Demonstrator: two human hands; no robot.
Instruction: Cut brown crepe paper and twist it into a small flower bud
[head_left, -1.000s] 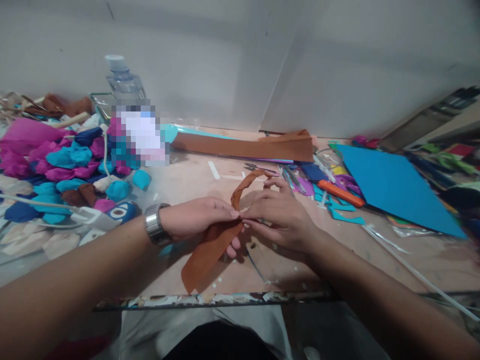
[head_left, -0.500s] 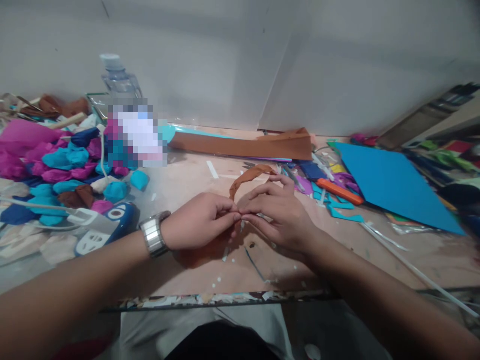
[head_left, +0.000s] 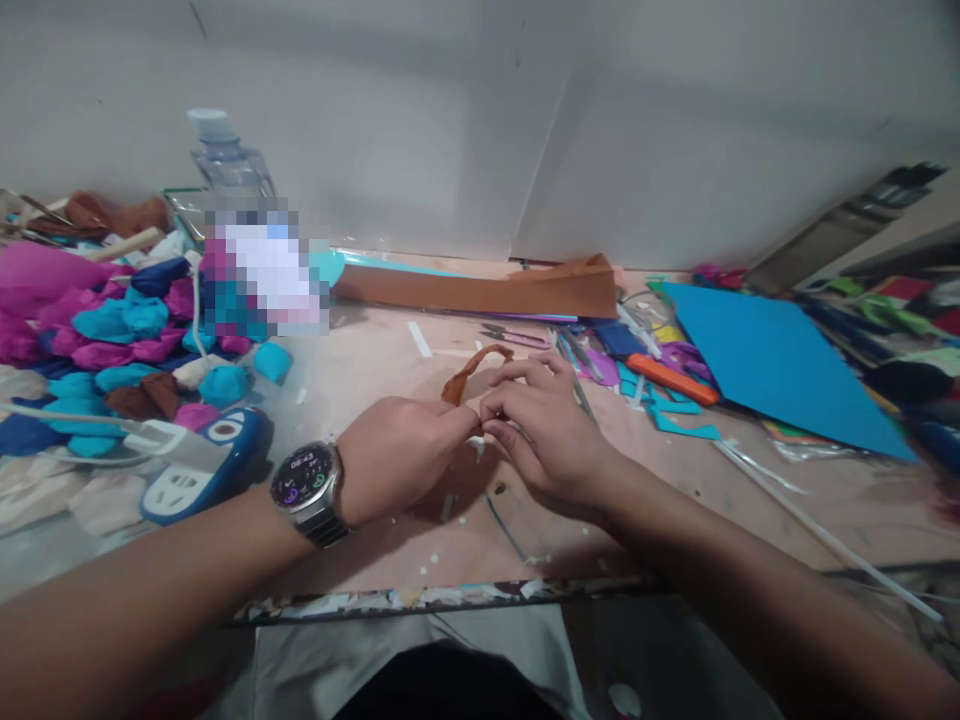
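Observation:
My left hand (head_left: 405, 450), with a watch (head_left: 306, 480) on its wrist, is closed in a pinch at the middle of the table. Against its fingertips, my right hand (head_left: 551, 430) pinches too, its fingers curled. Between them is a narrow strip of brown crepe paper (head_left: 469, 372), which loops up behind the fingers toward the right hand. The pinched end of the strip is hidden by the fingers. Just beyond the right hand lie small scissors with pink handles (head_left: 525, 340).
At left are pink, blue and brown crepe bundles (head_left: 127, 320), a blue-and-white power socket (head_left: 202, 470) and a bottle (head_left: 225, 160). Folded brown paper (head_left: 480, 292) lies along the back. An orange cutter (head_left: 671, 378), blue sheet (head_left: 780, 360) and white stick (head_left: 825, 530) are at right.
The left hand has rolled over, so the watch face now shows. The brown loop has become narrower and twisted, and the pink-handled scissors have come into view behind it.

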